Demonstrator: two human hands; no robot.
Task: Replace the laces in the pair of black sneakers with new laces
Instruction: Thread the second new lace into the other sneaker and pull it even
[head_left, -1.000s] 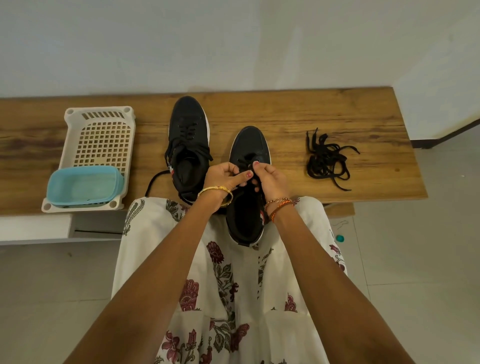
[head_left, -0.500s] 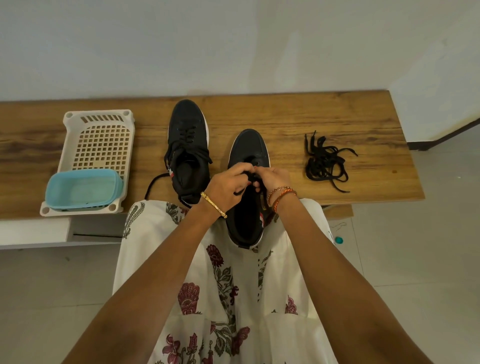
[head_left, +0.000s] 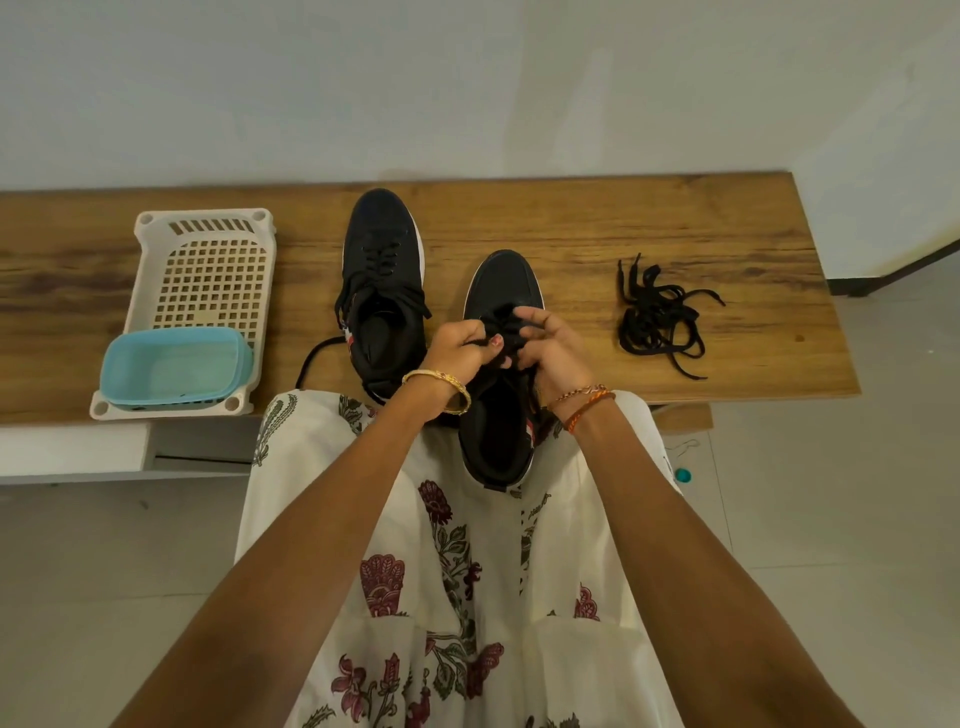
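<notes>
Looking down from the head view, a person sits at a wooden bench (head_left: 597, 228) with a flowered white dress (head_left: 467, 597) across the lap. Both hands meet over the lace area of the right sneaker (head_left: 501, 415), whose toe lies on the bench while its heel hangs past the near edge onto the lap. The left hand (head_left: 457, 351) has its grip curled, fingers bent round a black lace (head_left: 506, 332) bunched over the tongue; a gold bangle (head_left: 439, 387) sits on that wrist. The right hand (head_left: 550, 345) is likewise curled, its fingers pinching the same lace from the other side, with thread bracelets (head_left: 584, 402) at the wrist. The two hands touch or nearly touch, and just where each fingertip closes on the lace is hard to tell, black on black.

The left sneaker (head_left: 384, 291) stands wholly on the bench just beside the other, toe toward the wall, laced through its eyelets with loose ends spilling over its sides; one end trails off to the left near the bench edge.

A loose bundle of black laces (head_left: 657, 317) lies on the bench to the right, well apart from the shoes.

At the left end sits a white perforated basket (head_left: 208, 270), with a light blue tub (head_left: 174, 364) resting in its near part.
</notes>
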